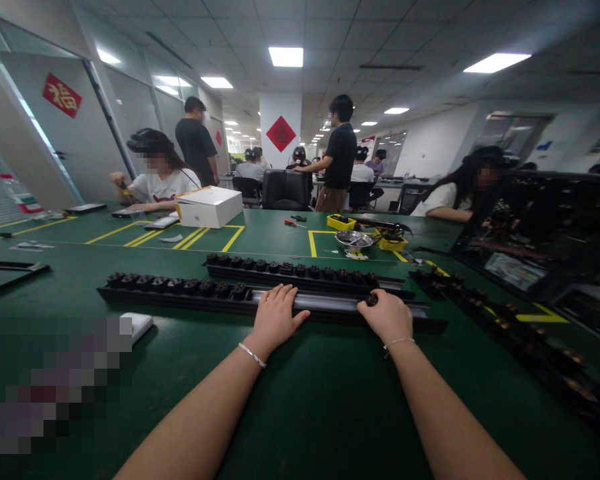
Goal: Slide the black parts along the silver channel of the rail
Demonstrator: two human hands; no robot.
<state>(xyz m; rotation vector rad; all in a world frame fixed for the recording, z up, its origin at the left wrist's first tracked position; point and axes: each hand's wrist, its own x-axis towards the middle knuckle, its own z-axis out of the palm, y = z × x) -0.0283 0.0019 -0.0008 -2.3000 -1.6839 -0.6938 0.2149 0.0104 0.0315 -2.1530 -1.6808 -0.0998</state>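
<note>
A broad green table (290,400) carries everything, its yellow marking lines running toward the far edge. Across its middle lie two long black rails; the nearer rail (180,293) is studded with black sockets along its left stretch, bare metal showing where the hands sit. The left hand (276,315) lies flat on that bare channel, fingers spread, steadying it. The right hand (387,315) curls over a single black socket (371,300), seemingly pinching it (the fingertips are hidden). Judging by this, seating sockets is in hand; the next move calls for sliding alignment along the channel.
</note>
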